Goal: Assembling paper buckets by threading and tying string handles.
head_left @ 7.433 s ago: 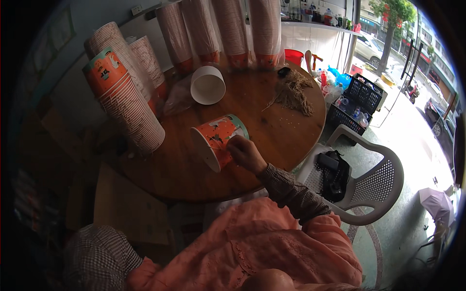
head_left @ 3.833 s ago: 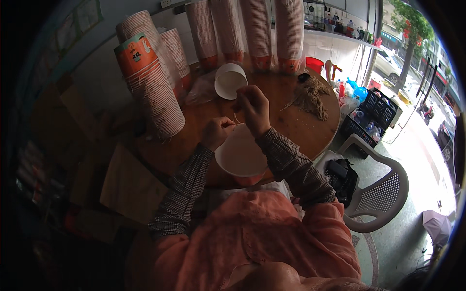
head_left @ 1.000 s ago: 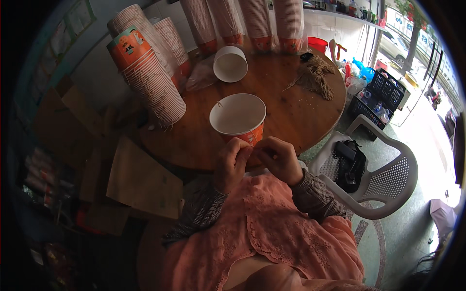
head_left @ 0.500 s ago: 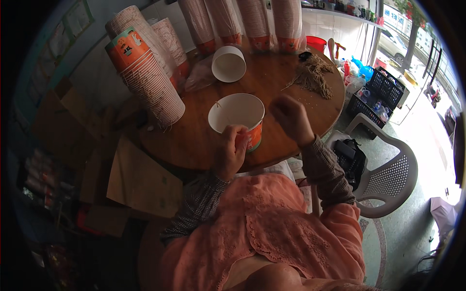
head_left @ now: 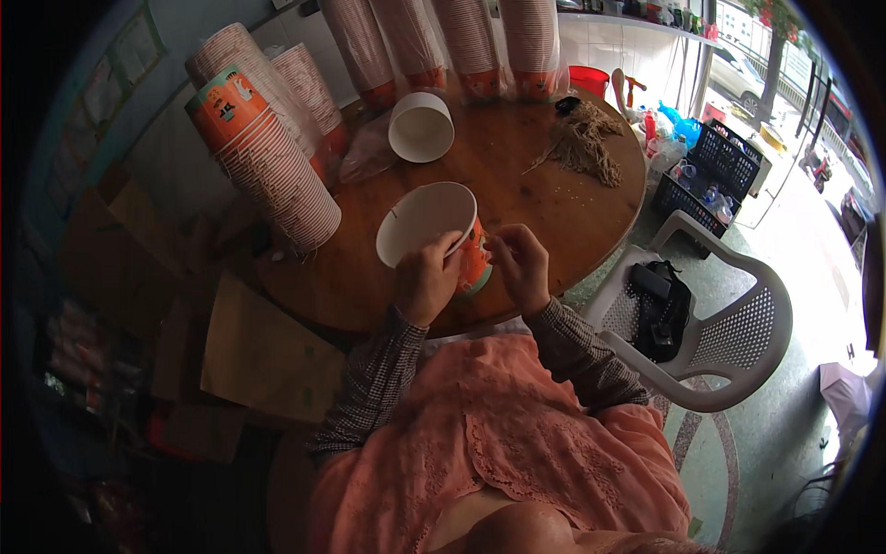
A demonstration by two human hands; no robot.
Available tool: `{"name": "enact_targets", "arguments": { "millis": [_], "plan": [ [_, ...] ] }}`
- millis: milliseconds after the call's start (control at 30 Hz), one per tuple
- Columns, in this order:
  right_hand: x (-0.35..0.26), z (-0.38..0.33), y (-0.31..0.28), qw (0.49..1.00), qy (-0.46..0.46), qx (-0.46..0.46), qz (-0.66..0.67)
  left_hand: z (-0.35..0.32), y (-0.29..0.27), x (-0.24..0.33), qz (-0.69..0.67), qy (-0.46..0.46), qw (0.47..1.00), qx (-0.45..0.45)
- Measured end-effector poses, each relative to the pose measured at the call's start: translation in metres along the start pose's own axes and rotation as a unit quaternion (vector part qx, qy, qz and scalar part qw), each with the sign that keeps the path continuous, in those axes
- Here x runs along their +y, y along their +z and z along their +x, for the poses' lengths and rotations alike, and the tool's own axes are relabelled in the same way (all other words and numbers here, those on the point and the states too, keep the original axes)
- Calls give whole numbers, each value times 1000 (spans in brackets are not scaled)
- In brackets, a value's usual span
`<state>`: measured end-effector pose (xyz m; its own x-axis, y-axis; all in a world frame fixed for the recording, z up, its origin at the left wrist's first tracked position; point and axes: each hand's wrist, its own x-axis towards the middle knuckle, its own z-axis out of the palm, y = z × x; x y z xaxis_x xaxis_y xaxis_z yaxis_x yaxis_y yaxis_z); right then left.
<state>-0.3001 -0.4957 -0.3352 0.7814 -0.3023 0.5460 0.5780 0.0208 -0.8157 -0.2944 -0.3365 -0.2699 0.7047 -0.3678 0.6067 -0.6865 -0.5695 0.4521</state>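
A large paper bucket [head_left: 420, 222], white inside and orange outside, tilts to the left on the round wooden table in front of me. A short piece of string stands at its far-left rim. My left hand [head_left: 428, 279] is closed on the bucket's near rim. Beside the bucket's right wall, my right hand [head_left: 521, 268] has its fingertips pinched together against or close to the orange side; what they hold is too small to make out. Farther back lies a second white paper bucket [head_left: 421, 127] on its side. A loose heap of tan strings [head_left: 586, 143] rests at the table's right.
Tall stacks of nested paper buckets [head_left: 277, 175] lean at the left, and wrapped stacks [head_left: 471, 51] line the table's back. A cardboard box [head_left: 263, 355] stands at lower left. On the right are a plastic armchair [head_left: 738, 342] holding a black bag and black crates [head_left: 688, 203] with bottles.
My right hand has come down and left to the bucket's side, its fingers now pinched. The bucket has tipped further left, with my left hand still on its rim.
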Motion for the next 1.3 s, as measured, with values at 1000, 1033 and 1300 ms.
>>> {"name": "enact_targets", "arguments": {
  "millis": [1000, 1033, 1300],
  "plan": [
    [-40, -14, 4, 956, -222, -47, -185, -7, -9, 16, -38, 14, 999, -22],
    [-42, -15, 3, 958, -217, -50, -183, -7, -10, 16, -38, 14, 999, -22],
    [-38, -17, 0, 961, -208, -50, -175, -8, -9, 16, -35, 38, 999, -14]
  ]
}}
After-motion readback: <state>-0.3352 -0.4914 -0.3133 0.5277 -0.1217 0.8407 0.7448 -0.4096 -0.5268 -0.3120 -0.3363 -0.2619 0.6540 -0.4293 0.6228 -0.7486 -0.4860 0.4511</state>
